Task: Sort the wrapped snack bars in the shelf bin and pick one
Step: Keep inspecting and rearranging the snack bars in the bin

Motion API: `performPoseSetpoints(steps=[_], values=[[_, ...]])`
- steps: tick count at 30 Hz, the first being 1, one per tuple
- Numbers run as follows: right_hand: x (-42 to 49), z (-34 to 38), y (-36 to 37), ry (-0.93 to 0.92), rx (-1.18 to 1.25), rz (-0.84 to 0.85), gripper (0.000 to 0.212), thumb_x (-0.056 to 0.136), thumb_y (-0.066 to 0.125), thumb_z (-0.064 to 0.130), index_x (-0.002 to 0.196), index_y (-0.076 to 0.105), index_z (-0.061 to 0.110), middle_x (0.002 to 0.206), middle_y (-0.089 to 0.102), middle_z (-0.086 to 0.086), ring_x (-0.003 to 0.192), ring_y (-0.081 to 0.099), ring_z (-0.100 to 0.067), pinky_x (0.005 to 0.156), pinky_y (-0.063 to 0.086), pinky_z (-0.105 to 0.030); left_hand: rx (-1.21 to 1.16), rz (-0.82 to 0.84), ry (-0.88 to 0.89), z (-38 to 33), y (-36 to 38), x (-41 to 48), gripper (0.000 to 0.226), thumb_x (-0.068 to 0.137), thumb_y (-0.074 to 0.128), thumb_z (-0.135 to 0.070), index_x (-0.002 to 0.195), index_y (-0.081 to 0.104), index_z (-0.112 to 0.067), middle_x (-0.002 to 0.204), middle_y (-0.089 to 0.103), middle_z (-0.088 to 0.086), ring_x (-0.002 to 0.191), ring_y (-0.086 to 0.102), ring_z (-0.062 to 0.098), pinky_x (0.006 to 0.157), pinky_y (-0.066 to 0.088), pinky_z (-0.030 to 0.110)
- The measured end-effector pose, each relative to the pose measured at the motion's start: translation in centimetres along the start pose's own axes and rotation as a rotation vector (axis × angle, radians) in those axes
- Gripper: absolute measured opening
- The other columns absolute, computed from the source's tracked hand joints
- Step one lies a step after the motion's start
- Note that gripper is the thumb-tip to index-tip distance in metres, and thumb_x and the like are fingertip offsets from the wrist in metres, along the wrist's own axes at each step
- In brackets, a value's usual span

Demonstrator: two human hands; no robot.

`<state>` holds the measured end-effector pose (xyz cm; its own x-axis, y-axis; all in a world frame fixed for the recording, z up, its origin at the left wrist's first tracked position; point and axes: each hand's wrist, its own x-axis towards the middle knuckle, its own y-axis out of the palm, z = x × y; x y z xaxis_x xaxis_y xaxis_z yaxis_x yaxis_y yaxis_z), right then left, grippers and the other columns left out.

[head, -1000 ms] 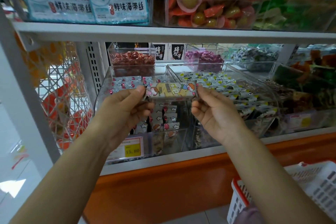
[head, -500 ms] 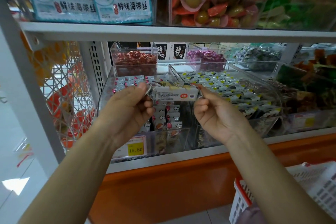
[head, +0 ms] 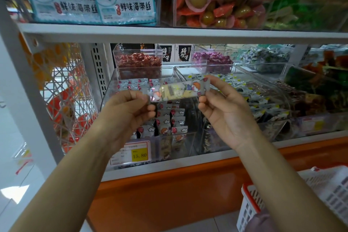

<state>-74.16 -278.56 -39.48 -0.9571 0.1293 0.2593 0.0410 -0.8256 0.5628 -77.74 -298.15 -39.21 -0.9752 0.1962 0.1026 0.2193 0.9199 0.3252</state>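
The left hand (head: 130, 107) and the right hand (head: 224, 111) each pinched one end of a wrapped snack bar (head: 179, 90), remaining fingers loosely curled. It hung level, above the clear shelf bin (head: 113, 92) of similar bars.

L hand (head: 130, 108) & R hand (head: 224, 111) pinch ends of one bar (head: 178, 90), held level, blurred, in front of clear bin (head: 111, 92) w/ more bars. Price tag (head: 131, 153) below; basket (head: 320, 194) bottom right.

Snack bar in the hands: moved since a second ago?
Yes. Against the yellow price tag, the snack bar has tilted: its right end is higher now, left end about where it was.
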Motion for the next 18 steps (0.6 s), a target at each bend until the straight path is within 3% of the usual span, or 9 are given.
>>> performPoseSetpoints(steps=[4, 10, 12, 14, 15, 18], values=[[-0.3, -0.1, 0.4, -0.048, -0.015, 0.065, 0.039, 0.071, 0.057, -0.002, 0.109, 0.057, 0.005, 0.081, 0.063, -0.011, 0.063, 0.066, -0.014, 0.058, 0.054, -0.022, -0.078, -0.062, -0.083, 0.1, -0.4, 0.2, 0.020, 0.092, 0.046, 0.000, 0.074, 0.053, -0.006, 0.068, 0.055, 0.007, 0.056, 0.062, 0.010, 0.052, 0.053, 0.017], [-0.3, -0.3, 0.0, -0.110, -0.181, 0.057, 0.029, 0.088, 0.045, -0.012, 0.103, 0.061, 0.006, 0.087, 0.064, -0.010, 0.062, 0.063, -0.013, 0.057, 0.055, -0.024, -0.085, -0.004, -0.066, -0.1, -0.4, 0.1, 0.019, 0.091, 0.049, -0.003, 0.076, 0.059, -0.010, 0.064, 0.057, 0.000, 0.057, 0.060, 0.007, 0.055, 0.053, 0.016], [-0.3, -0.3, -0.2, -0.114, -0.201, 0.028, 0.021, 0.090, 0.046, -0.005, 0.096, 0.062, 0.007, 0.083, 0.063, -0.009, 0.061, 0.062, -0.014, 0.058, 0.055, -0.027, -0.084, 0.018, -0.027, -0.2, -0.3, 0.1, 0.017, 0.090, 0.050, -0.003, 0.080, 0.062, -0.009, 0.068, 0.060, 0.001, 0.062, 0.062, 0.008, 0.060, 0.054, 0.018], [-0.3, -0.4, -0.2, -0.100, -0.203, 0.019, 0.009, 0.089, 0.053, 0.013, 0.088, 0.060, 0.008, 0.076, 0.063, -0.008, 0.062, 0.061, -0.016, 0.059, 0.056, -0.031, -0.078, 0.049, 0.010, -0.3, -0.2, 0.0, 0.017, 0.090, 0.048, -0.003, 0.090, 0.065, -0.008, 0.075, 0.063, 0.004, 0.065, 0.063, 0.009, 0.064, 0.055, 0.019], [-0.3, -0.5, -0.3, -0.113, -0.243, 0.001, 0.013, 0.085, 0.057, 0.022, 0.083, 0.059, 0.009, 0.076, 0.062, -0.010, 0.065, 0.061, -0.018, 0.060, 0.056, -0.031, -0.072, 0.071, 0.025, -0.4, -0.1, -0.1, 0.020, 0.090, 0.048, -0.002, 0.093, 0.066, -0.008, 0.079, 0.065, 0.004, 0.067, 0.063, 0.009, 0.065, 0.055, 0.019], [-0.1, -1.0, -0.6, -0.171, -0.416, -0.041, 0.012, 0.084, 0.062, 0.016, 0.076, 0.056, 0.010, 0.079, 0.056, -0.013, 0.071, 0.061, -0.019, 0.064, 0.056, -0.029, -0.036, 0.131, 0.059, -0.5, -0.1, -0.2, 0.025, 0.090, 0.046, -0.001, 0.098, 0.068, -0.010, 0.091, 0.069, 0.006, 0.075, 0.062, 0.011, 0.065, 0.054, 0.018]])
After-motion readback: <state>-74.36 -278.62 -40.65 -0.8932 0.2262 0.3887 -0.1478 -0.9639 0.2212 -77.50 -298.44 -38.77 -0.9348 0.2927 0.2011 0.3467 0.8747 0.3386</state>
